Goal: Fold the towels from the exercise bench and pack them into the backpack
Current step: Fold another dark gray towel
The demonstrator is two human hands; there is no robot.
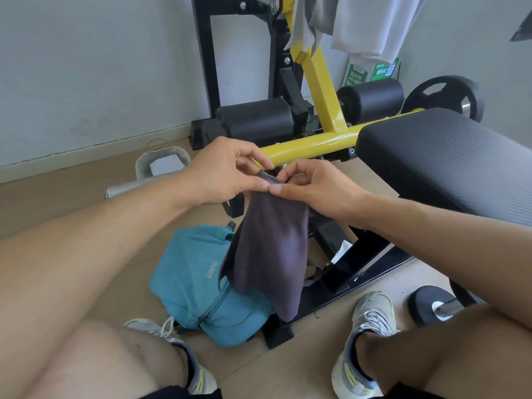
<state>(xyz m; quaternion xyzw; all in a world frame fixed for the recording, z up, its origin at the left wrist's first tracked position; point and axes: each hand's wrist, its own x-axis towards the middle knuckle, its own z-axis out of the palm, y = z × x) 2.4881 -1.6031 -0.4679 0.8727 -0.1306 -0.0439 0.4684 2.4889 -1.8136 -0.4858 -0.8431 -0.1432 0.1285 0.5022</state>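
1. Black ribbed padding covers the one bench (449,156), which runs in from the floor's right edge on a yellow frame (311,146); two black foam rollers (374,99) sit at its far end.
2. Two pale grey towels (371,21) hang from the rack at the top edge.
3. One teal backpack (195,283) lies on the floor between the person's feet, touching the bench's black base; its zip shows, and small white lettering on it is too small to read.
4. One dark grey-purple towel (270,249) hangs doubled over in mid-air above the backpack, its lower end draped in front of the bag's right side; the cloth looks thin and soft, with a slightly frayed bottom corner.
5. Two weight plates (446,96) show: one by the far wall, one at the floor's right edge.
6. Two grey trainers (365,335) with white laces.
7. Left hand (227,171) and right hand (313,185) meet, each pinching the towel's top edge between thumb and fingers.
8. One green-and-white package (371,72) against the wall reads "30".
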